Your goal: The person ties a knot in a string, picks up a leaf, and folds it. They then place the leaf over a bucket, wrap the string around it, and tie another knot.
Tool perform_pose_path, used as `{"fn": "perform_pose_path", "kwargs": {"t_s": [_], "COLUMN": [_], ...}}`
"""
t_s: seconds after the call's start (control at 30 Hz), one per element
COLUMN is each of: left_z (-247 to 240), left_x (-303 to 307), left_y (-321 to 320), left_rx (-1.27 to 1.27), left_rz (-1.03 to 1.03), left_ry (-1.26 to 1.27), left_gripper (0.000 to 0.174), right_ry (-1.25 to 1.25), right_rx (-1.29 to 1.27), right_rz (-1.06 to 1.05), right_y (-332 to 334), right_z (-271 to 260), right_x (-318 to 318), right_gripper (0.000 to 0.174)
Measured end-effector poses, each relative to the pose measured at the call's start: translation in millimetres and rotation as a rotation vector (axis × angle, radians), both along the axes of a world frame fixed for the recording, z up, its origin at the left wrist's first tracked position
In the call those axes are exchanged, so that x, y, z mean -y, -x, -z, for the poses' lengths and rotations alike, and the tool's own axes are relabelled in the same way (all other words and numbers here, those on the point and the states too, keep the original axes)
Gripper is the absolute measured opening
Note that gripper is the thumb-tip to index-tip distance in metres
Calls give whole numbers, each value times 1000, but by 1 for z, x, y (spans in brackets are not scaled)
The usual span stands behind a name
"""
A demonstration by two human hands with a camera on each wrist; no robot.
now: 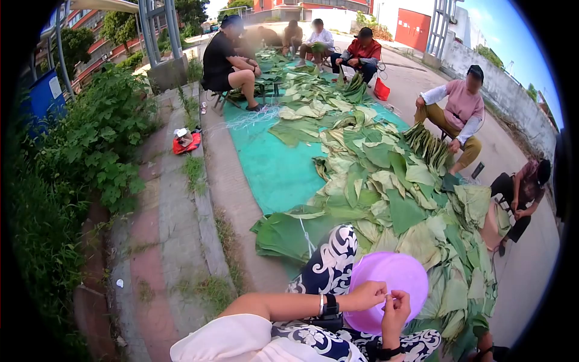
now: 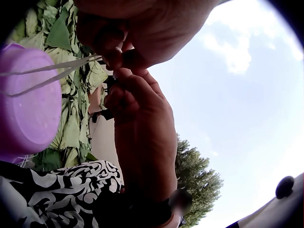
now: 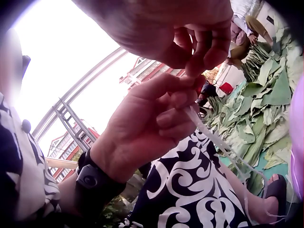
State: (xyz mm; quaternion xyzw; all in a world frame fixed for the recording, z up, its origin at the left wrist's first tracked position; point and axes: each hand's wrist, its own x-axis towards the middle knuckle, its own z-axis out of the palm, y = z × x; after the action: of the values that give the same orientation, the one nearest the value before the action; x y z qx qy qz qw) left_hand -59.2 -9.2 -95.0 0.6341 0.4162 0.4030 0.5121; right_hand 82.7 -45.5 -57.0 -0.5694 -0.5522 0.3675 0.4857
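Note:
My left hand [image 1: 365, 295] and right hand [image 1: 396, 311] meet fingertip to fingertip over the lap. In the right wrist view, white plastic string [image 3: 213, 136] trails down from the curled fingers of the left hand [image 3: 147, 123]. The right hand [image 3: 185, 35] pinches at the same spot, its thumb and forefinger against the left fingertips. Two strands of the string [image 2: 47, 70] run off to the side in the left wrist view. The bit between the fingertips is mostly hidden. Behind the hands is a purple plastic basin [image 1: 389, 265], close to the patterned trousers [image 1: 332, 259].
Large green leaves [image 1: 392, 175] lie heaped along a teal ground sheet [image 1: 271, 169]. A tied leaf stack [image 1: 289, 235] lies near the knee. Several people sit along both sides, one in a pink top [image 1: 464, 108] at the right. A kerb [image 1: 214, 247] and bushes are at left.

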Motion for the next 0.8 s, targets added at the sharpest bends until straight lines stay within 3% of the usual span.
{"fn": "perform_pose_path", "kwargs": {"t_s": [0.17,0.23,0.4,0.6,0.8], "left_z": [-23,-12,-24,-31,-14], "left_x": [5,2,3,2,-3], "left_y": [10,6,6,3,0], "left_rx": [1,-77,-28,-51,-65], "left_rz": [40,45,49,71,50], "left_ry": [126,171,59,155,114], "left_gripper": [15,18,18,19,18], "right_ry": [37,123,89,112,-57], "right_rx": [1,-125,-26,-1,196], "right_rz": [5,24,13,32,8], "right_y": [-6,-6,-10,-10,-12], "right_z": [14,15,7,1,5], "right_x": [-3,-3,-3,0,-3], "right_gripper": [14,14,16,18,17]}}
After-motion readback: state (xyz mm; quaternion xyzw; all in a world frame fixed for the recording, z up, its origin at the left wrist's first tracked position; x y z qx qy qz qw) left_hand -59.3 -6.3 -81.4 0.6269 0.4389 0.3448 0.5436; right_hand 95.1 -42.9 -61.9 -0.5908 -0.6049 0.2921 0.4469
